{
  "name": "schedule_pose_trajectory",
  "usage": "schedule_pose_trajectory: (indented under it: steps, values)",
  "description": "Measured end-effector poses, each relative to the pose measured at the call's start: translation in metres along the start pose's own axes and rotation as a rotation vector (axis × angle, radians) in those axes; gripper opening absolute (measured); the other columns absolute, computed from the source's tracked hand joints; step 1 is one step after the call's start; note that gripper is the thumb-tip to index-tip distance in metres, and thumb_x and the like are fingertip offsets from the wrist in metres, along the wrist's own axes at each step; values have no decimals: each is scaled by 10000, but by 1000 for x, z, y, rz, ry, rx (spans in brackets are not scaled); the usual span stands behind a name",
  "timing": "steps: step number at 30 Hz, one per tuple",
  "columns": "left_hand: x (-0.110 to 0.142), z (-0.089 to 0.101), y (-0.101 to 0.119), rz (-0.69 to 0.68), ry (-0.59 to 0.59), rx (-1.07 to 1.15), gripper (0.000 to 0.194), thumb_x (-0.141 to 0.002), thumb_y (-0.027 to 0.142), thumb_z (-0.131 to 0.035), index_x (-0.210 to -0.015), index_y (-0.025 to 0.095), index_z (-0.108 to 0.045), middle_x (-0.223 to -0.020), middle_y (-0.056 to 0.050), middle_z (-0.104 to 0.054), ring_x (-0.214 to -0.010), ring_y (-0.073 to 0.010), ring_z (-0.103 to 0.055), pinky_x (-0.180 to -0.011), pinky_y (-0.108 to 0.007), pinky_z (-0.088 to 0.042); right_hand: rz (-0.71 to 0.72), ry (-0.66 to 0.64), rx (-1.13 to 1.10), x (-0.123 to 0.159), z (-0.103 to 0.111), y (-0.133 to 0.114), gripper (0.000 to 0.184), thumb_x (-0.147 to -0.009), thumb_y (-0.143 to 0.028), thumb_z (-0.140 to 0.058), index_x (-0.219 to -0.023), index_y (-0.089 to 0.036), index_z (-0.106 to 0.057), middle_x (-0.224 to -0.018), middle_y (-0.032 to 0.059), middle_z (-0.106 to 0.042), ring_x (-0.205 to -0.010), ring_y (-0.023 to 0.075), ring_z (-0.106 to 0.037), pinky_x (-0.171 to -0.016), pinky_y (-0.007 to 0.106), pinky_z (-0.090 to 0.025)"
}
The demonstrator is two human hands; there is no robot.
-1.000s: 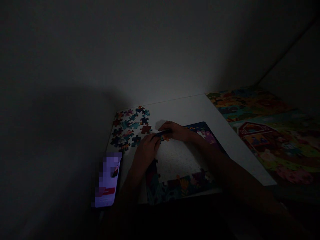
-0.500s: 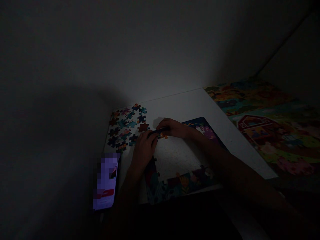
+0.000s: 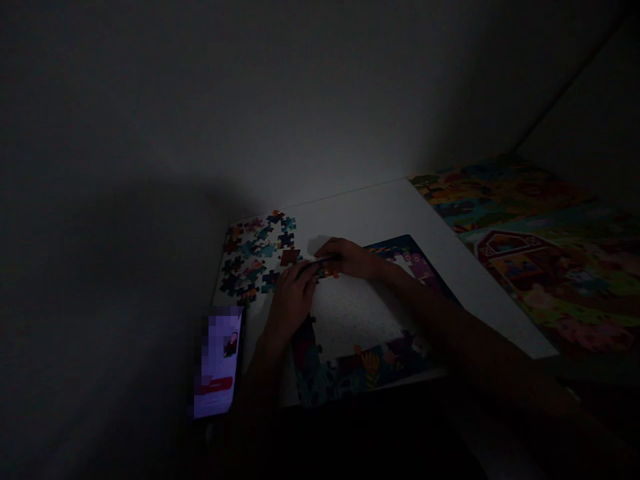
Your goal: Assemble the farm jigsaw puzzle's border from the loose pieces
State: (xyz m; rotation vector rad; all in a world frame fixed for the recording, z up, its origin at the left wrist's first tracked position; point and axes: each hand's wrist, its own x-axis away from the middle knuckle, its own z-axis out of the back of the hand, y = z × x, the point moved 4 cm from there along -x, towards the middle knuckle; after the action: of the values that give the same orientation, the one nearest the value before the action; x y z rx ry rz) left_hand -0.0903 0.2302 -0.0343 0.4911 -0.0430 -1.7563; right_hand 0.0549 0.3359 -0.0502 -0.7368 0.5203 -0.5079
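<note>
A jigsaw puzzle frame point(image 3: 373, 363) of joined edge pieces lies on the white board, with its middle bare. At its far left corner, my left hand point(image 3: 293, 297) has its fingers closed on a dark strip of edge pieces point(image 3: 320, 261). My right hand point(image 3: 353, 259) pinches the same strip from the right, thumb and fingers bent over it. Orange-patterned pieces point(image 3: 330, 271) show just below the strip, between the hands. Dim light and the fingers hide how these pieces fit together.
Several loose puzzle pieces point(image 3: 250, 257) lie spread left of my hands. A lit phone point(image 3: 220, 367) sits by the near left side. On the right, a colourful farm picture point(image 3: 530, 267) adjoins the white board point(image 3: 380, 207). A pale wall point(image 3: 320, 100) rises behind.
Both hands stay on the strip at the corner with only slight finger movement. The whole view has shifted a little, so things sit slightly farther right.
</note>
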Motion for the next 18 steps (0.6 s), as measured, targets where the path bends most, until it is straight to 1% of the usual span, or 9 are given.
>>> schedule_pose_trajectory:
  steps: [3, 4, 6, 9, 13, 16, 18]
  values:
    - [9, 9, -8, 77, 93, 14, 345, -932, 216, -469, -1258, 205, -582, -1326, -98, -559, -1260, -257, -488, -1085, -443, -396, 20, 63, 210, -1, -8, -10, 385, -828, -350, -723, -1165, -170, -675, -1115, 128, -648, -1049, 270, -576, -934, 436, -419]
    - [13, 11, -10, 107, 99, -8, 354, -907, 221, -500, -1250, 196, -584, -1311, -109, -563, -1252, -275, -487, -1081, -461, -396, 22, 61, 255, -1, -11, -12, 432, -810, -400, -740, -1174, -175, -674, -1136, 139, -640, -1057, 285, -565, -934, 455, -406]
    - [20, 10, -11, 164, 69, -64, 384, -865, 229, -548, -1245, 185, -584, -1287, -123, -569, -1219, -308, -493, -1061, -497, -401, 23, 40, 298, 1, -14, -15, 464, -792, -450, -751, -1168, -188, -679, -1158, 144, -627, -1060, 297, -552, -922, 464, -391]
    - [24, 6, -7, 211, 23, -126, 400, -865, 228, -544, -1262, 193, -573, -1303, -119, -558, -1200, -325, -489, -1040, -510, -407, 36, 12, 314, 3, -15, -15, 434, -799, -454, -746, -1155, -214, -685, -1167, 129, -617, -1070, 293, -537, -913, 453, -379]
    - [22, 1, 0, 215, 20, -160, 384, -910, 212, -487, -1284, 169, -565, -1318, -135, -548, -1206, -325, -486, -1033, -496, -406, 33, -6, 315, 3, -15, -13, 428, -786, -437, -761, -1158, -238, -686, -1170, 114, -609, -1063, 284, -533, -908, 447, -374]
    - [20, 1, 1, 225, 19, -178, 383, -927, 192, -458, -1291, 145, -567, -1321, -145, -554, -1202, -327, -490, -1030, -499, -400, 13, -12, 331, 2, -15, -13, 422, -786, -427, -761, -1154, -237, -683, -1176, 108, -606, -1060, 279, -533, -905, 441, -371]
    - [20, 3, 2, 237, 21, -193, 383, -926, 174, -453, -1288, 150, -575, -1317, -135, -566, -1197, -324, -495, -1032, -503, -393, -9, -25, 342, 2, -15, -15, 407, -805, -421, -742, -1159, -230, -678, -1186, 109, -603, -1065, 278, -531, -905, 438, -370]
